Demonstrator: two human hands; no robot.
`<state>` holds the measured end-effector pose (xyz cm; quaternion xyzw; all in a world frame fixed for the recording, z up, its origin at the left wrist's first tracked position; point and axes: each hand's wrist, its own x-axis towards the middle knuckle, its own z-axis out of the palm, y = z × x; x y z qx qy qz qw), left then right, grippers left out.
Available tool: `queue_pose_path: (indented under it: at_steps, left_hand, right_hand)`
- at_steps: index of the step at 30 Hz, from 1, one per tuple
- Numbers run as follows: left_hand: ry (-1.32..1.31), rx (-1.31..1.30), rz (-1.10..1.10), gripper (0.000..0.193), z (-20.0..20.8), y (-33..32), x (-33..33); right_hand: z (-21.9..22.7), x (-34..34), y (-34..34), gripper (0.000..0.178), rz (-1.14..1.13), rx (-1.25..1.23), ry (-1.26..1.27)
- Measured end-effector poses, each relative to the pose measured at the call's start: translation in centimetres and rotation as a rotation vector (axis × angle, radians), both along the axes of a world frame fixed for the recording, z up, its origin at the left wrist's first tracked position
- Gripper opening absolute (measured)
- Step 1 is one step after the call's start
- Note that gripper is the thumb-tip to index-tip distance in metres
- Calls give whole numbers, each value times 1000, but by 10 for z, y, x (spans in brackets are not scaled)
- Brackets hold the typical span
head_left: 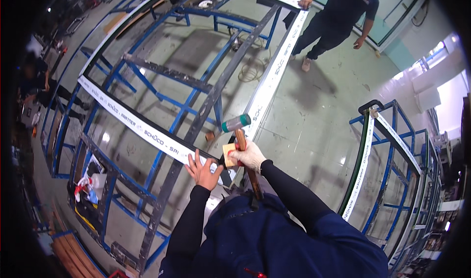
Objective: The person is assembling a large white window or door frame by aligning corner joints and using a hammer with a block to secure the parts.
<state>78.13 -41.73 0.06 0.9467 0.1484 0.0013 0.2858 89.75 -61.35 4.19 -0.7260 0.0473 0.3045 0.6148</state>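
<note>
My right hand (250, 156), in a pale work glove, is closed around a mallet and a small wooden block. The mallet has a green and grey cylindrical head (236, 123) and a wooden handle (240, 139). The light wooden block (229, 155) sits near the corner of a large frame with white-filmed profiles (132, 123). My bare left hand (203, 172) lies at that corner. Its thumb and forefinger come together beside the black edge, while its other fingers spread over the white profile. What the fingertips pinch is too small to make out.
Blue and black metal stands (167, 177) carry the frame. Across it, a co-worker (338, 18) rests one hand on the far corner. Another white-filmed frame (363, 165) stands at right. A coiled cable (252, 71) lies on the floor; another person (37, 82) is at far left.
</note>
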Motion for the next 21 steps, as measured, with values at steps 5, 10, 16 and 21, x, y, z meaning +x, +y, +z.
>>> queue_pose_path:
  at_steps: [5, 10, 16, 21]
  left_hand:
    - [1, -4, 10, 35, 3, 5, 2]
    - [2, -26, -4, 38, 4, 3, 7]
    - [48, -68, 13, 32, -2, 9, 2]
    - [-90, -154, -36, 82, 2, 9, -4]
  right_hand:
    - [12, 0, 0, 40, 57, -74, -72]
    - [8, 4, 2, 41, 6, 10, -96]
    - [24, 1, 5, 40, 38, 28, 26]
    - [16, -2, 9, 42, 32, -24, -61]
